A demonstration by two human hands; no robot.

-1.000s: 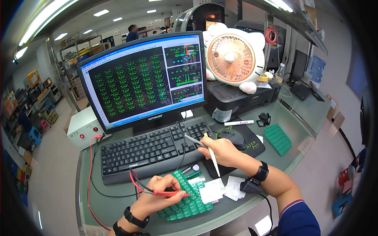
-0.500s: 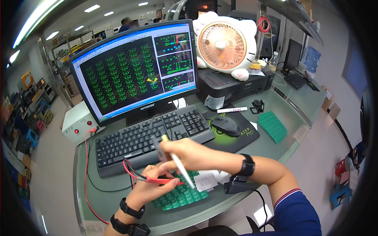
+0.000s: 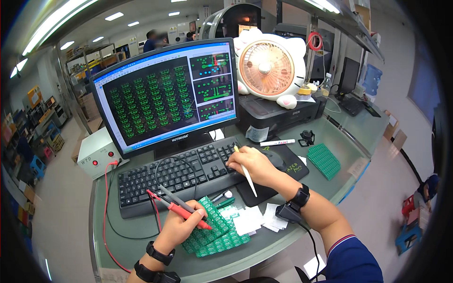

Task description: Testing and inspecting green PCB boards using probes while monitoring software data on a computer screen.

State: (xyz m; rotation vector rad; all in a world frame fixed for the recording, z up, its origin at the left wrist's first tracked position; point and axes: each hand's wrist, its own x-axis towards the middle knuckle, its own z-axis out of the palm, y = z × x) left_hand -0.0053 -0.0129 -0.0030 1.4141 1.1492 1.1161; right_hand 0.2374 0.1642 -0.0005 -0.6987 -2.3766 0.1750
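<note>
My left hand (image 3: 183, 227) is closed around a red test probe (image 3: 181, 211) and a grey probe (image 3: 171, 194). The red one's tip lies over a green circuit board panel (image 3: 214, 218), tilted on top of another green panel (image 3: 229, 243). Whether the fingers also grip the upper panel is hidden. Over the right part of the black keyboard (image 3: 155, 181), my right hand (image 3: 255, 165) holds a slim white pen-like stick (image 3: 248, 180) with a yellowish end. Its fingertips are by the number keys; I cannot tell whether they touch.
White paper slips (image 3: 248, 220) lie right of the panels. Behind the keyboard stands a monitor (image 3: 155, 99) with green board patterns. A mouse (image 3: 271, 159), white marker (image 3: 277, 142) and another green panel (image 3: 324, 161) are at right. Leads run to a white box (image 3: 96, 153).
My right hand has moved from beside my left hand to the keyboard's right side, keeping the white stick. The grey probe is now in my left hand. The upper panel shows tilted.
</note>
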